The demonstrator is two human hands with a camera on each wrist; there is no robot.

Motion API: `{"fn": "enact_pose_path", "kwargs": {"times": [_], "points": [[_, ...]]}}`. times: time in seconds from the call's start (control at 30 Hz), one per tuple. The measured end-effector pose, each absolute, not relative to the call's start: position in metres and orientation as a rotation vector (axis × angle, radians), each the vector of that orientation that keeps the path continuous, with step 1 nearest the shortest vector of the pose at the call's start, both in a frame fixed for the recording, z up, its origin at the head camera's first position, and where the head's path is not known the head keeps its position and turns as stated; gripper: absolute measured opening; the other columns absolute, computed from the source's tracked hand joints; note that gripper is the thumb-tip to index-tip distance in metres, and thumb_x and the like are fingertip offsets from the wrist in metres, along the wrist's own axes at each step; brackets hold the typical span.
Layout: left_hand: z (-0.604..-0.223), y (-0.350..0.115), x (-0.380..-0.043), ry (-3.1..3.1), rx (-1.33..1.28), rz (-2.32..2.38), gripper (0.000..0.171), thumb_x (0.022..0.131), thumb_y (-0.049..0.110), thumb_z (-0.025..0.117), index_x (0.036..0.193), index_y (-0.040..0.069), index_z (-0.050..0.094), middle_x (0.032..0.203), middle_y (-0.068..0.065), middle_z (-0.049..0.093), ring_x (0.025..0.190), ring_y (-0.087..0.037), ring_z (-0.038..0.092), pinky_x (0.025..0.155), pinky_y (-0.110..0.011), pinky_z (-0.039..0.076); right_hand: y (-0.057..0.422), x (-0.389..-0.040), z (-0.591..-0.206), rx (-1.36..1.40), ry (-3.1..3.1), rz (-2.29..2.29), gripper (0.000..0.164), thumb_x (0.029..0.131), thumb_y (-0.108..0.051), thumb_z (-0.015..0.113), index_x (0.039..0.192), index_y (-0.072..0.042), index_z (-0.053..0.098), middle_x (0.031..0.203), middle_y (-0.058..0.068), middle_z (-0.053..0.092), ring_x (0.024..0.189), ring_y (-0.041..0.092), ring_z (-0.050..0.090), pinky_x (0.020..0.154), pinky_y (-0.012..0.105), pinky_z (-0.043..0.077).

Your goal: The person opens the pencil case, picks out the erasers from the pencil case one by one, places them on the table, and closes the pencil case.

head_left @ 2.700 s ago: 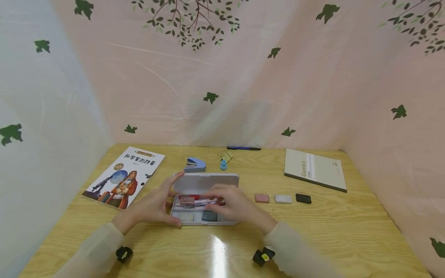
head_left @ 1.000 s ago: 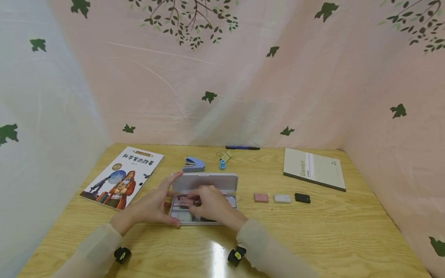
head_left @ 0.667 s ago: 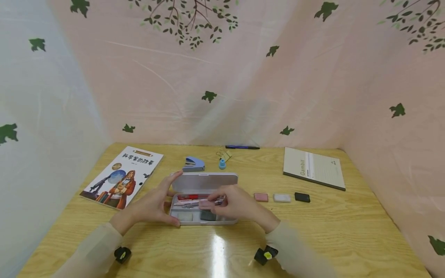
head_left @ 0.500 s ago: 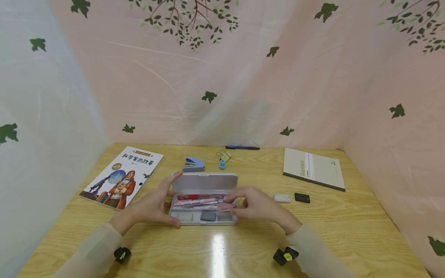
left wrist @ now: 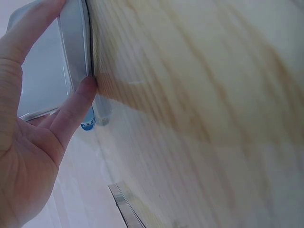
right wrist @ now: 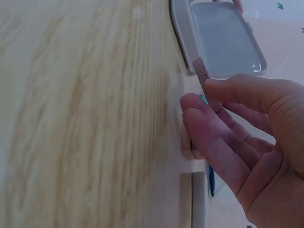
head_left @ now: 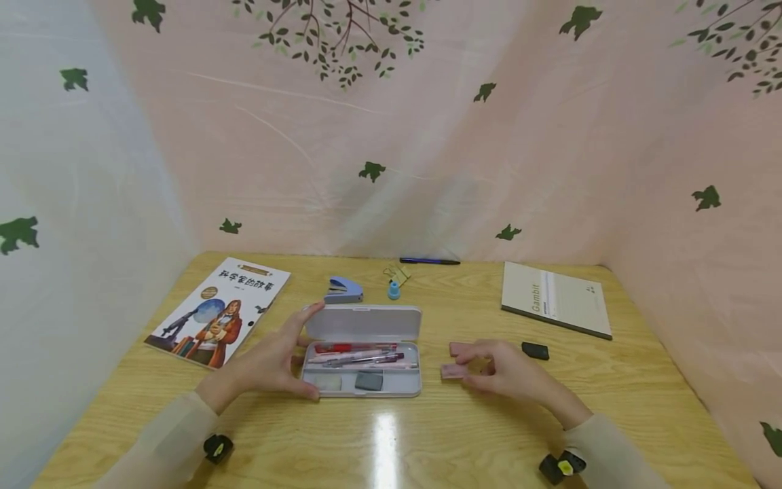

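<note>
A light-grey pencil case (head_left: 400, 383) lies with its lid raised in the head view. My left hand (head_left: 271, 363) grips its left end, thumb at the front edge and fingers toward the lid. Inside are a red pen (head_left: 342, 348) and several other pens, above a white eraser (head_left: 328, 384) and a dark grey eraser (head_left: 369, 380). Right of the case, my right hand (head_left: 513, 372) pinches a pink eraser (right wrist: 204, 78) between thumb and fingers, low over the table. Just behind it lies a second pink eraser (head_left: 459, 348), partly covered by the fingers.
A black eraser (head_left: 535, 350) lies beyond the right hand. Toward the back are a blue stapler (head_left: 344, 290), a small blue cone-shaped piece (head_left: 394, 291), yellow binder clips (head_left: 399, 274) and a blue pen (head_left: 430, 261). A book (head_left: 222, 312) lies left, a notebook (head_left: 556, 299) right.
My right hand has lifted the pink eraser from the pens in the case and carried it right, out over the table. It now hides the white eraser there. The left hand stays put.
</note>
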State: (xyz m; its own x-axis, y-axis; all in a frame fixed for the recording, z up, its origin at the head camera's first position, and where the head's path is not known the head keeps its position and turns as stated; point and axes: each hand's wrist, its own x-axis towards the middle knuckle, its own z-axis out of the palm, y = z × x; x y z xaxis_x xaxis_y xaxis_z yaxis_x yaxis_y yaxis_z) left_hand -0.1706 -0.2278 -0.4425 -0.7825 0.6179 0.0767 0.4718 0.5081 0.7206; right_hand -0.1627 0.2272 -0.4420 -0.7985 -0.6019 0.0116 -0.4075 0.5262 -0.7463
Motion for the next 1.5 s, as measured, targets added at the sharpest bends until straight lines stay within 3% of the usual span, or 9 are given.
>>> {"fn": "enact_pose_path", "kwargs": {"times": [0.1, 0.2, 0.33, 0.6, 0.9, 1.13, 1.37, 1.5], "points": [[-0.443, -0.228, -0.171, 2.567, 0.933, 1.124, 0.135, 0.068, 0.042, 0.095, 0.162, 0.030, -0.002, 0.159, -0.020, 0.021, 0.118, -0.036, 0.063, 0.087, -0.039, 0.059, 0.232, -0.164, -0.444, -0.846, 2.547, -1.101, 0.023, 0.088, -0.014, 0.081, 0.111, -0.015, 0.076, 0.108, 0.003, 0.070, 0.073, 0.011, 0.056, 0.060, 0.024, 0.051], [-0.443, -0.227, -0.171, 2.574, 0.937, 1.117, 0.136, 0.068, 0.043, 0.095, 0.163, 0.030, -0.002, 0.158, -0.020, 0.022, 0.118, -0.036, 0.063, 0.087, -0.038, 0.059, 0.234, -0.165, -0.445, -0.853, 2.560, -1.076, 0.023, 0.088, -0.012, 0.080, 0.110, -0.013, 0.076, 0.098, -0.003, 0.067, 0.073, 0.011, 0.055, 0.061, 0.023, 0.051], [-0.442, -0.227, -0.170, 2.573, 0.936, 1.118, 0.135, 0.068, 0.042, 0.095, 0.163, 0.028, -0.001, 0.156, -0.020, 0.025, 0.118, -0.037, 0.062, 0.087, -0.038, 0.059, 0.235, -0.165, -0.446, -0.880, 2.552, -1.069, 0.023, 0.089, -0.010, 0.079, 0.112, -0.009, 0.076, 0.106, 0.000, 0.069, 0.080, 0.012, 0.057, 0.067, 0.024, 0.053], [-0.440, -0.227, -0.170, 2.591, 0.939, 1.097, 0.135, 0.069, 0.042, 0.094, 0.162, 0.031, -0.002, 0.155, -0.020, 0.025, 0.119, -0.036, 0.062, 0.090, -0.043, 0.058, 0.237, -0.165, -0.443, -0.925, 2.582, -1.008, 0.022, 0.091, -0.011, 0.077, 0.113, -0.008, 0.075, 0.098, -0.004, 0.068, 0.075, 0.011, 0.054, 0.063, 0.023, 0.049], [-0.443, -0.226, -0.171, 2.558, 0.939, 1.151, 0.134, 0.069, 0.039, 0.095, 0.162, 0.031, 0.000, 0.156, -0.021, 0.023, 0.119, -0.040, 0.060, 0.086, -0.038, 0.059, 0.233, -0.156, -0.435, -0.991, 2.614, -1.078, 0.035, 0.093, -0.011, 0.076, 0.125, 0.000, 0.069, 0.105, 0.007, 0.067, 0.079, 0.008, 0.062, 0.066, 0.025, 0.056], [-0.441, -0.232, -0.169, 2.583, 0.942, 1.115, 0.136, 0.067, 0.043, 0.095, 0.163, 0.020, 0.001, 0.160, -0.022, 0.019, 0.118, -0.039, 0.062, 0.089, -0.044, 0.058, 0.200, -0.152, -0.416, -1.098, 2.645, -1.113, 0.028, 0.096, -0.012, 0.072, 0.123, -0.004, 0.070, 0.107, 0.008, 0.069, 0.087, 0.007, 0.063, 0.067, 0.024, 0.057], [-0.442, -0.229, -0.169, 2.565, 0.932, 1.123, 0.137, 0.067, 0.042, 0.096, 0.163, 0.024, 0.000, 0.160, -0.018, 0.021, 0.119, -0.035, 0.062, 0.088, -0.035, 0.058, 0.160, -0.154, -0.408, -1.197, 2.620, -1.073, 0.025, 0.094, -0.004, 0.072, 0.118, -0.003, 0.072, 0.110, 0.010, 0.071, 0.086, 0.007, 0.065, 0.064, 0.020, 0.056], [-0.443, -0.226, -0.170, 2.547, 0.914, 1.157, 0.137, 0.066, 0.040, 0.096, 0.163, 0.027, -0.001, 0.159, -0.019, 0.021, 0.120, -0.037, 0.061, 0.087, -0.035, 0.059, 0.140, -0.157, -0.408, -1.205, 2.605, -0.986, 0.025, 0.095, -0.008, 0.072, 0.119, -0.004, 0.073, 0.112, 0.007, 0.072, 0.087, 0.005, 0.065, 0.066, 0.024, 0.058]]}}
